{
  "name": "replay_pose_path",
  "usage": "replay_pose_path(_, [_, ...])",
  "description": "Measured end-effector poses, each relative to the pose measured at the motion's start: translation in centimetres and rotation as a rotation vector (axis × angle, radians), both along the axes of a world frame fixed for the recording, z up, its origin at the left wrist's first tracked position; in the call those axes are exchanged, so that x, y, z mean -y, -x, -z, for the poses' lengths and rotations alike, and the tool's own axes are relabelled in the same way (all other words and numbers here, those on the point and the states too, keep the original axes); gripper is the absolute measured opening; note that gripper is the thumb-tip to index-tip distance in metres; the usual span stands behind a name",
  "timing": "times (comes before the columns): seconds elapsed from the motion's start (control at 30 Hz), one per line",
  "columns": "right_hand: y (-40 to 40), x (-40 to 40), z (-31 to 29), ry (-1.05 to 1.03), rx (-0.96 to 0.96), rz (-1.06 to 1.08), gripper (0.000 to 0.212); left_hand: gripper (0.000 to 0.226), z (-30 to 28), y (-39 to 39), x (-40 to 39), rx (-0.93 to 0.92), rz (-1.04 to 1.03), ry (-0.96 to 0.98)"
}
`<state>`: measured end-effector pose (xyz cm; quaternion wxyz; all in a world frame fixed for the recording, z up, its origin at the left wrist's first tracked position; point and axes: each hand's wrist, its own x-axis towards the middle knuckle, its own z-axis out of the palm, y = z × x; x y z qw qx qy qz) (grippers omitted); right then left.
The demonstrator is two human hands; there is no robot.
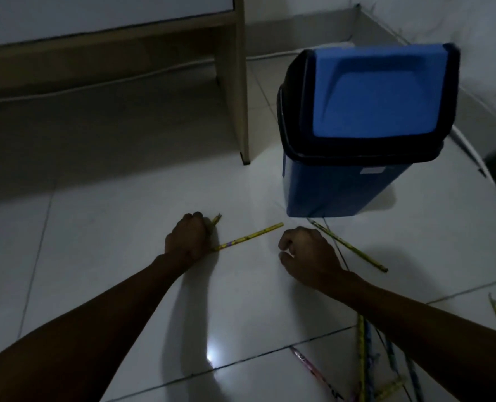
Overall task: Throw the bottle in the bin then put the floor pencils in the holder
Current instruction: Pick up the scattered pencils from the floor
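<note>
A blue bin (354, 181) with a blue swing lid stands on the white tiled floor at the upper right. My left hand (187, 237) is closed around a yellow pencil whose tip (216, 219) sticks out past the fingers. A second yellow pencil (249, 236) lies between my hands. My right hand (307, 253) hovers low with fingers curled and apart, holding nothing. Another yellow pencil (348, 245) lies just right of that hand. Several more pencils (362, 358) are scattered at the lower right. No bottle or holder is in view.
A wooden desk leg (242, 82) stands left of the bin, with a white cable (95, 82) running behind it. The wall and skirting (415, 44) close off the back right. The room is dim.
</note>
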<state>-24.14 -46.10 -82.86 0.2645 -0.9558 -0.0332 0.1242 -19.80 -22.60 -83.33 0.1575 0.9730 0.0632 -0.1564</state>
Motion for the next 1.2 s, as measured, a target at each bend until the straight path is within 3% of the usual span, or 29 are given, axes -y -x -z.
replay_pose_path(0.13, [-1.5,-2.2,0.8,0.065,0.186,-0.045,0.023,0.020,-0.5,0.3,-0.3,0.112,-0.139,0.204])
replay_pose_path(0.27, [-2.6,-3.0,2.1,0.310,0.183,-0.157,0.039,0.019,-1.3,1.0,-0.8,0.220,-0.245,0.413])
replay_pose_path(0.37, [-2.4,-2.9,2.4,0.331,0.241,-0.183,0.031,0.022,-2.2,1.3,-0.6,0.186,-0.220,0.399])
replay_pose_path(0.43, [-2.1,-2.6,2.1,0.289,0.272,-0.206,0.025,0.021,-3.0,1.6,0.1,0.134,-0.094,0.374])
replay_pose_path(0.53, [-1.1,-1.4,1.7,0.069,0.201,-0.223,0.014,0.017,-4.3,2.2,2.1,0.057,0.123,0.329])
replay_pose_path(0.63, [0.5,0.1,0.5,-0.453,0.043,-0.058,0.007,0.021,-4.8,2.7,4.6,-0.070,0.296,0.283])
replay_pose_path(0.7, [1.5,1.4,-0.4,-0.684,-0.032,0.042,0.010,0.019,-4.2,2.8,6.2,-0.130,0.397,0.277])
replay_pose_path(0.83, [1.9,4.4,-1.4,-0.894,-0.147,0.261,0.020,0.012,-2.9,3.0,8.6,-0.187,0.446,0.338])
replay_pose_path(0.9, [1.5,6.2,-0.9,-0.825,-0.071,0.483,0.023,0.021,-2.7,3.3,9.4,-0.199,0.400,0.382])
replay_pose_path(0.97, [1.0,8.1,0.1,-0.487,0.058,0.628,0.018,0.023,-2.4,3.4,9.8,-0.219,0.312,0.464])
replay_pose_path(1.07, [1.1,10.2,1.4,0.026,0.121,0.522,0.026,0.019,-2.2,3.7,10.0,-0.260,0.146,0.597])
replay_pose_path(1.13, [1.3,10.8,2.0,0.150,0.093,0.417,0.033,0.018,-2.0,3.9,10.3,-0.280,0.054,0.623])
replay_pose_path(1.2, [1.4,10.9,2.3,0.181,0.114,0.365,0.025,0.020,-1.9,4.5,10.8,-0.329,-0.035,0.688])
